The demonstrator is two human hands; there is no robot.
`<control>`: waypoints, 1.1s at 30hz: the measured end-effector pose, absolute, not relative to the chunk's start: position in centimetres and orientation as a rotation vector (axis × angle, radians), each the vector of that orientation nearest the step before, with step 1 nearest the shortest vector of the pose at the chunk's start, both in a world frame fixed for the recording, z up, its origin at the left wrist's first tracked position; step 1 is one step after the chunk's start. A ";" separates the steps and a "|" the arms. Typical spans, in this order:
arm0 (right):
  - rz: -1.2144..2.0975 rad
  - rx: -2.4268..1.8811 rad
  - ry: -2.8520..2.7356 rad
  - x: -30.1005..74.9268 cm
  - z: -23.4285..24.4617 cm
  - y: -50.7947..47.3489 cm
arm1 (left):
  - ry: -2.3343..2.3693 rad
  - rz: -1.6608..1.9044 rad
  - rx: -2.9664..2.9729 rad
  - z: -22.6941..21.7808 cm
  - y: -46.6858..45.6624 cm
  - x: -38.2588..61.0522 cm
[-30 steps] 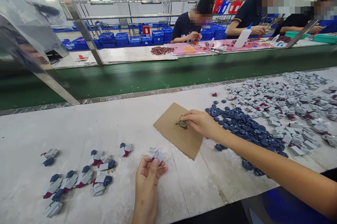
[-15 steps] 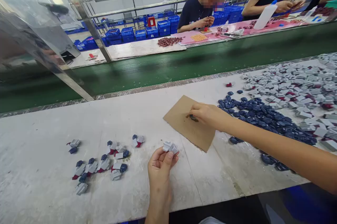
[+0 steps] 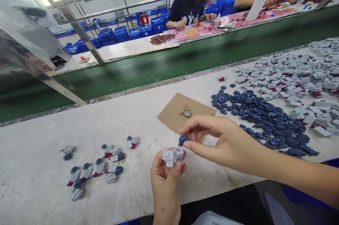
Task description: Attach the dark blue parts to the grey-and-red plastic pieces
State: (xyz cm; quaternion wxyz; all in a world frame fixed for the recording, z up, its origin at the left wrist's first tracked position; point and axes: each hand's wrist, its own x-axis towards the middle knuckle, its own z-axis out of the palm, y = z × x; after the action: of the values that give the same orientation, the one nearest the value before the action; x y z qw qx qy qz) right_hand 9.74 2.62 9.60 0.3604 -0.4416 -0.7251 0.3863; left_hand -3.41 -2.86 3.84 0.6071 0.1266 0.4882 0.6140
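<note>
Change, head view: our right hand [image 3: 225, 144] has left the cardboard sheet [image 3: 172, 110], where it pressed on the round disc [image 3: 187, 113] half a second ago. It now hangs close over our left hand [image 3: 165, 179], and the disc lies uncovered on the sheet.
Left hand: clamped on a grey piece [image 3: 172, 156], thumb on its near face and fingers behind. We hold it a little above the tabletop [image 3: 39, 182], near the front edge.
Right hand: thumb and forefinger pinched on a small blue piece [image 3: 183, 139], the other fingers loosely spread.
Pieces in hand: the blue piece sits just above the upper right corner of the grey piece. We cannot tell whether the two touch.
Assemblies [image 3: 95, 166]: grey, blue and red ones lie scattered on the tabletop to our left, well apart from both hands.
Stock: a heap of blue parts [image 3: 265, 119] lies right of the cardboard sheet, with a wider spread of grey parts [image 3: 291, 77] beyond it.
Beyond the tabletop: a green belt [image 3: 159, 70] runs across. On its far side we see a person in a dark shirt [image 3: 185, 6] with both hands at a pink mat.
</note>
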 end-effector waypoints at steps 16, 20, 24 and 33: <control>0.870 -1.014 -1.992 9.8 9.6 2.3 | 1.130 1.506 0.442 3.7 -2.8 -3.2; 0.796 -0.963 -1.817 8.8 8.8 1.5 | 1.117 1.627 0.562 3.0 -2.7 -2.7; 0.740 -0.978 -1.537 7.7 7.1 0.6 | 1.120 1.731 0.635 2.4 -2.4 -1.9; 0.724 -0.907 -1.691 6.9 4.0 -1.0 | 1.172 1.323 0.772 0.6 -2.3 -3.3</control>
State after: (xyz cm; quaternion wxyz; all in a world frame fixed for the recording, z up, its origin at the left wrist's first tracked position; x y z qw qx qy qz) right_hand 6.90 -1.02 4.00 0.5189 -0.3780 -0.7048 0.3018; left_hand -3.30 -2.33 0.60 0.5699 0.3291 0.4993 0.5635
